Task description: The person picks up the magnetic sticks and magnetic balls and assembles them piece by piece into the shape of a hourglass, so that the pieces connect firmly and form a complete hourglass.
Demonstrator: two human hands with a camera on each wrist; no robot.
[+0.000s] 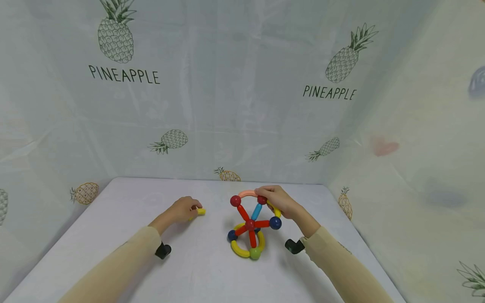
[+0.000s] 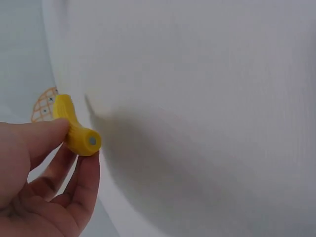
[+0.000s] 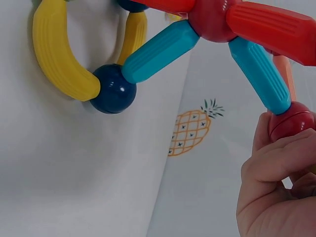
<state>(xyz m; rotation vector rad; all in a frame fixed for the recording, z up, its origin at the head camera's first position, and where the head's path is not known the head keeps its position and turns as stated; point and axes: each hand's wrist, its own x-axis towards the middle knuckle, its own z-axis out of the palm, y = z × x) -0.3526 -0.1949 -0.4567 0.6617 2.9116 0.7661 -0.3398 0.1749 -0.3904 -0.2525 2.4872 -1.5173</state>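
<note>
My left hand (image 1: 185, 208) pinches a curved yellow magnetic rod (image 2: 74, 127) between thumb and fingers; a grey magnet shows in its end. To the right stands a magnetic ball-and-rod structure (image 1: 250, 225). Its lower ring has curved yellow rods (image 3: 55, 49), dark blue balls (image 3: 114, 89) and a green ball (image 1: 255, 253). Red and light blue straight rods meet at a central red ball. My right hand (image 1: 279, 201) grips the upper right red ball (image 3: 292, 121), where a pink curved rod (image 1: 248, 193) and a yellow curved rod (image 1: 278, 211) join.
The structure stands on a white-covered table (image 1: 204, 269). Behind it hangs a pale curtain (image 1: 235, 105) printed with pineapples, and another stretch of cloth hangs along the right side. Black wrist cameras (image 1: 163, 251) sit under both sleeves.
</note>
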